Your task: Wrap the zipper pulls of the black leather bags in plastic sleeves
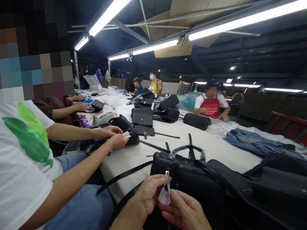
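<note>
A black handbag [198, 184] stands in front of me, its handle [184, 148] wrapped in clear film. On its near side hangs a gold-topped zipper pull [168, 173] with a small clear plastic sleeve [165, 195] over or against it. My left hand [149, 194] pinches the pull and the upper part of the sleeve between thumb and fingers. The sleeve's lower right edge is pinched by my right hand [186, 210], thumb against the bent fingers. Both hands are closed, close together beside the bag. Where the pull ends inside the plastic is hard to make out.
More black bags [142, 118] lie along the white table [169, 128]. At left, a co-worker's hands [117, 136] hold a small clear piece at another black bag. Loose straps cross the tabletop. Folded denim [252, 142] lies to the right, near a person in a red apron [210, 107].
</note>
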`<state>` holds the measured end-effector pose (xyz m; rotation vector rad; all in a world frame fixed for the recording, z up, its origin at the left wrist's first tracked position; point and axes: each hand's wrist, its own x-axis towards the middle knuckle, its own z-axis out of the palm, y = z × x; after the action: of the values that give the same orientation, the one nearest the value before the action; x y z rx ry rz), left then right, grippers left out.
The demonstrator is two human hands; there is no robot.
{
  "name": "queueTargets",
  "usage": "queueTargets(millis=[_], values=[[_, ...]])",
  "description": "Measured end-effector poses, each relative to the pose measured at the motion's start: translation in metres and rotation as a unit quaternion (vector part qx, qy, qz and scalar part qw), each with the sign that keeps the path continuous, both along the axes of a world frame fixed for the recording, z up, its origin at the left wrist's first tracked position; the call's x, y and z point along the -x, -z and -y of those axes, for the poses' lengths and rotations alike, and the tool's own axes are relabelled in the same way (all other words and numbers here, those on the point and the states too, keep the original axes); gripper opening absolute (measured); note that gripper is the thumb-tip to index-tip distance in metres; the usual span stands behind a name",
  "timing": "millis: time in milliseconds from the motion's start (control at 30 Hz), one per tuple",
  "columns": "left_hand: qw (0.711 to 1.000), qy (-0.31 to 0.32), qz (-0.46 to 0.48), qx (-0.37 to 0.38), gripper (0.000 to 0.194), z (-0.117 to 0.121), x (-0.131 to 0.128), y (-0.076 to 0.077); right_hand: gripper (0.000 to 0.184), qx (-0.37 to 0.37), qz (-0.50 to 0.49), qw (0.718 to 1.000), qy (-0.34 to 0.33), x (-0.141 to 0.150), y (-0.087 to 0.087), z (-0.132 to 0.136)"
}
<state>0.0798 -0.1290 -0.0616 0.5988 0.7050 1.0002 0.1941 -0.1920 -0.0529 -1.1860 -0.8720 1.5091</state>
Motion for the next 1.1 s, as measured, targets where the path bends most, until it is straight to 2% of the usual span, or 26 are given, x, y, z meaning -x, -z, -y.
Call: queueTargets(millis=[167, 267, 433, 567, 633, 700, 800, 900, 1100], values=[[1.000, -0.005, -0.003, 0.003, 0.033, -0.001, 0.000, 0.001, 0.057, -0.020, 0.021, 0.999, 0.040, 0.009, 0.000, -0.007], [1.000, 0.000, -0.012, 0.006, 0.031, -0.001, -0.001, 0.001, 0.054, -0.057, 0.047, 0.996, 0.058, 0.013, 0.003, -0.011], [1.000, -0.013, -0.020, 0.000, 0.028, -0.001, -0.004, 0.002, 0.043, -0.112, 0.175, 0.973, 0.098, 0.019, 0.015, -0.016], [0.999, -0.033, -0.023, -0.002, 0.032, -0.001, -0.010, 0.008, 0.038, -0.134, 0.259, 0.952, 0.094, 0.018, 0.020, -0.014], [0.999, -0.037, -0.020, 0.000, 0.032, -0.002, -0.011, 0.009, 0.039, -0.133, 0.250, 0.955, 0.087, 0.016, 0.019, -0.013], [1.000, -0.026, -0.012, 0.003, 0.028, -0.002, -0.009, 0.007, 0.041, -0.116, 0.199, 0.971, 0.061, 0.014, 0.016, -0.011], [1.000, 0.020, 0.006, 0.008, 0.017, -0.001, -0.001, 0.001, 0.043, -0.075, 0.130, 0.988, 0.030, 0.013, 0.010, -0.010], [0.998, 0.057, 0.018, 0.002, 0.012, 0.001, 0.006, -0.003, 0.050, -0.056, 0.112, 0.992, 0.036, 0.014, 0.006, -0.011], [0.999, 0.030, 0.005, -0.013, 0.021, 0.004, 0.004, 0.002, 0.062, -0.056, 0.110, 0.991, 0.041, 0.016, 0.011, -0.012]])
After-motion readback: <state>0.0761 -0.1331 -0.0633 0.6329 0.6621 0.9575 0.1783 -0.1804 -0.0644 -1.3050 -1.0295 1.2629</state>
